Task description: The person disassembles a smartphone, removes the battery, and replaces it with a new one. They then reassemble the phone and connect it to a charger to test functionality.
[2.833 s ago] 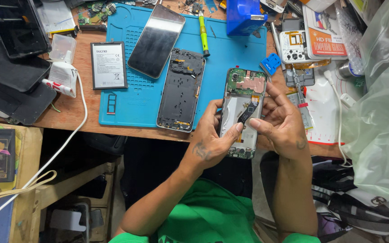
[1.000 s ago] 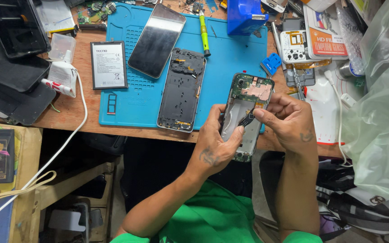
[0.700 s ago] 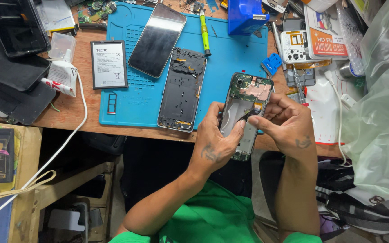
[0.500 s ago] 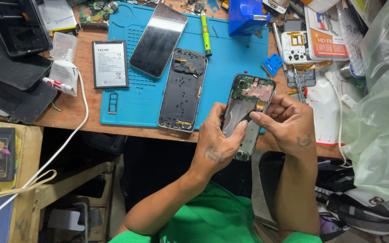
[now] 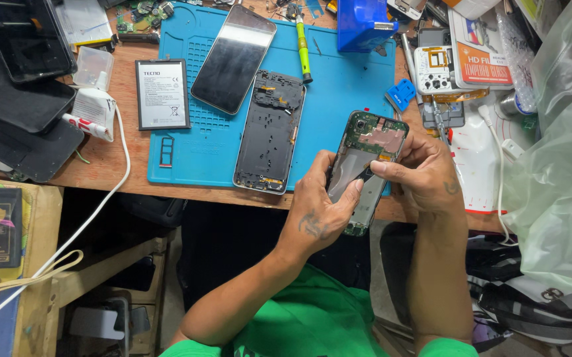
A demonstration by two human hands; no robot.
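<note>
An opened phone point(image 5: 365, 168), circuit board exposed, is held over the near edge of the worktop point(image 5: 121, 149), at four o'clock from the blue mat point(image 5: 339, 86). It is grasped by the left hand point(image 5: 319, 208), and the right hand point(image 5: 425, 175) is pinched on a dark strip point(image 5: 364, 174) inside it.

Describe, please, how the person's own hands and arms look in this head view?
Both forearms are bare. The left hand carries a dark tattoo on its back; the right hand has a small dark mark near the wrist. Bright green short sleeves show at the bottom. No gloves or rings are visible.
</note>
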